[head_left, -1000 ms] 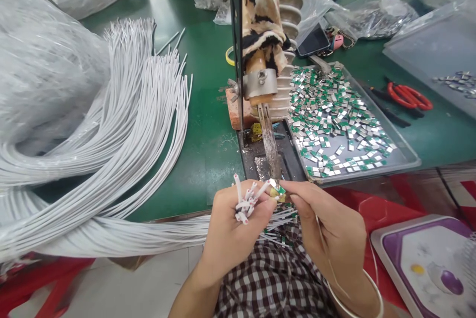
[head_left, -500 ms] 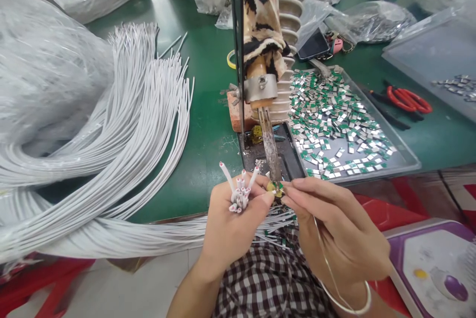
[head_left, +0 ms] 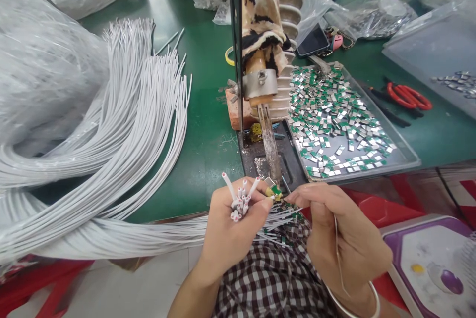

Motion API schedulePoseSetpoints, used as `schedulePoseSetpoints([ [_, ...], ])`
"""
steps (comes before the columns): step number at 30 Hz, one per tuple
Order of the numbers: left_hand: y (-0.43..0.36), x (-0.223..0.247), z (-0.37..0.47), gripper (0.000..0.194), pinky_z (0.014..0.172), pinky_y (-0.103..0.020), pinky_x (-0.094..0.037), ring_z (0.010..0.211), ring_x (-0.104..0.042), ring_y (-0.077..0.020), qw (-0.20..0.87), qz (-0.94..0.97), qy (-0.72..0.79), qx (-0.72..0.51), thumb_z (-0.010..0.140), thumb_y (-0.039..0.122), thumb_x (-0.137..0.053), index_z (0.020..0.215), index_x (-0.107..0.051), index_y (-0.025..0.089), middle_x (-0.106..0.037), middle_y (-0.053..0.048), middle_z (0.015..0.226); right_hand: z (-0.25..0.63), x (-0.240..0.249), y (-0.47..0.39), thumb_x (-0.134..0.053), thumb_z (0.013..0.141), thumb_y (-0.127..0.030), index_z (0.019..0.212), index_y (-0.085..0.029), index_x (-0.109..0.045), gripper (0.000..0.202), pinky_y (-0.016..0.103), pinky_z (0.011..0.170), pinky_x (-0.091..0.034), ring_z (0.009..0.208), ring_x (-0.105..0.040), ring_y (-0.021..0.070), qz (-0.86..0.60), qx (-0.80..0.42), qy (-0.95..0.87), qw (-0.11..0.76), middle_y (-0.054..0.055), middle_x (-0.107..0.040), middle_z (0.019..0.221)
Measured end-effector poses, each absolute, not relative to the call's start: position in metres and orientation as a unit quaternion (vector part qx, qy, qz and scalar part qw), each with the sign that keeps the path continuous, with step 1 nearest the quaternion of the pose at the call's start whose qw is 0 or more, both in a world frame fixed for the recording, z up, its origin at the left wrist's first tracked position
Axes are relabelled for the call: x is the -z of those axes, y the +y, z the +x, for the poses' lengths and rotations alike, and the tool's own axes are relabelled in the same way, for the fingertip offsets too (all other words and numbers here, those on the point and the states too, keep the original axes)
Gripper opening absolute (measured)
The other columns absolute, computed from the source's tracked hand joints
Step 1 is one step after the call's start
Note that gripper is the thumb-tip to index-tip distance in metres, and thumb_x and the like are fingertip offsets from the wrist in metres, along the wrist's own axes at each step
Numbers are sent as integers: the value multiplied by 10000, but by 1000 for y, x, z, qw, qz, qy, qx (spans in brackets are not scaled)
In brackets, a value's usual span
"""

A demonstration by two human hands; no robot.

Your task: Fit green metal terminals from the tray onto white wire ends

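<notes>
Left hand (head_left: 232, 229): closed round a bunch of white wires (head_left: 242, 200), reddish cores showing at the cut ends, which fan up out of the fist. From where I sit, its thumb and forefinger also pinch a green board (head_left: 275, 190) at the near edge of the table (head_left: 208, 154). Something yellow sits behind the board; I cannot tell what.

Right hand (head_left: 347, 234): fingers bunched, narrow, holding a thin strand (head_left: 337, 243) that trails down past the palm. Fingertips just right of the board. White bracelet (head_left: 374, 303) at the wrist.

Iron (head_left: 270, 149) slants down over the board; I cannot tell whether tip and board touch. Its clamp (head_left: 261, 83) has a screw head facing me, patterned cloth (head_left: 262, 16) above. Beneath, a black tray (head_left: 292, 167); brick (head_left: 235, 112) behind, tape ring (head_left: 228, 55) beyond.

To my right, a clear tray (head_left: 403, 163) of loose boards (head_left: 330, 110), then red-handled pliers (head_left: 409, 96); phone (head_left: 313, 40) at the tray's far side. Any markings on pliers or phone too small for me to read.

To my left, long wire bundles (head_left: 148, 110) curve beside a plastic bag (head_left: 48, 55). Below, checked cloth (head_left: 260, 283) over the lap.
</notes>
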State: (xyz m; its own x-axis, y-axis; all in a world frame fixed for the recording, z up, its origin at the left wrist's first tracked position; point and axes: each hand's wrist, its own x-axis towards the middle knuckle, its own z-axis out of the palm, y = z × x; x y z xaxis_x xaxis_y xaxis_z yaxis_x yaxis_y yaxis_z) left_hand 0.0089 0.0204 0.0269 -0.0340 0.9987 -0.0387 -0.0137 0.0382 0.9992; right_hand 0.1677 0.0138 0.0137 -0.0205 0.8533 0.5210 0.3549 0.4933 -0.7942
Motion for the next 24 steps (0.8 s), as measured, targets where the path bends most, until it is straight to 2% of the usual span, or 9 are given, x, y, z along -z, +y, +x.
schedulePoseSetpoints([
  [4, 14, -24, 11, 167, 697, -243, -470, 737, -624, -148, 499, 554, 492, -450, 854, 81, -606, 726, -632, 187, -693, -15, 813, 174, -21, 13, -598, 805, -46, 1149, -145, -629, 359, 356, 774, -528, 892, -598, 192, -413, -241, -720, 503, 70, -641, 953],
  [8, 2, -13, 11, 217, 703, -250, -469, 777, -630, -162, 531, 617, 418, -403, 908, 123, -579, 719, -667, 182, -692, -49, 876, 177, -30, 14, -604, 799, -3, 997, -175, -647, 266, 329, 712, -501, 782, -575, 149, -373, -314, -731, 477, 25, -641, 835],
  [11, -5, -7, 8, 285, 683, -267, -468, 772, -615, -179, 529, 605, 430, -413, 945, 284, -573, 708, -699, 188, -665, -71, 885, 179, -34, 15, -616, 786, 3, 940, -189, -635, 247, 318, 672, -507, 729, -577, 138, -361, -369, -697, 499, 6, -642, 784],
  [13, -7, -5, 6, 303, 650, -275, -456, 725, -591, -183, 525, 600, 438, -415, 939, 430, -556, 859, -734, 199, -656, -74, 848, 179, -35, 16, -641, 786, -22, 919, -194, -639, 218, 310, 661, -513, 721, -585, 139, -370, -365, -698, 493, 4, -652, 773],
  [15, -6, -7, 5, 358, 629, -277, -439, 684, -567, -180, 512, 603, 437, -427, 925, 503, -537, 982, -724, 203, -653, -63, 798, 178, -36, 18, -662, 792, -47, 877, -194, -655, 170, 290, 647, -517, 711, -597, 135, -385, -333, -727, 460, 4, -670, 759],
  [17, -5, -10, 6, 313, 602, -263, -417, 656, -549, -165, 488, 604, 440, -451, 924, 474, -561, 942, -710, 199, -643, -44, 761, 175, -35, 19, -678, 797, -70, 843, -196, -667, 134, 265, 618, -522, 691, -608, 129, -399, -311, -740, 443, 3, -682, 739],
  [20, -2, -14, 9, 218, 565, -240, -379, 618, -512, -135, 451, 601, 459, -475, 935, 344, -604, 798, -662, 184, -587, -11, 700, 172, -33, 19, -691, 807, -92, 848, -200, -677, 117, 248, 596, -536, 667, -621, 125, -418, -329, -706, 467, 0, -693, 725],
  [24, -2, -17, 10, 232, 541, -240, -336, 575, -449, -115, 440, 600, 490, -454, 950, 260, -578, 735, -617, 182, -489, 19, 652, 174, -31, 19, -684, 813, -64, 881, -211, -715, 165, 234, 626, -554, 681, -648, 115, -411, -374, -689, 465, -3, -726, 766],
])
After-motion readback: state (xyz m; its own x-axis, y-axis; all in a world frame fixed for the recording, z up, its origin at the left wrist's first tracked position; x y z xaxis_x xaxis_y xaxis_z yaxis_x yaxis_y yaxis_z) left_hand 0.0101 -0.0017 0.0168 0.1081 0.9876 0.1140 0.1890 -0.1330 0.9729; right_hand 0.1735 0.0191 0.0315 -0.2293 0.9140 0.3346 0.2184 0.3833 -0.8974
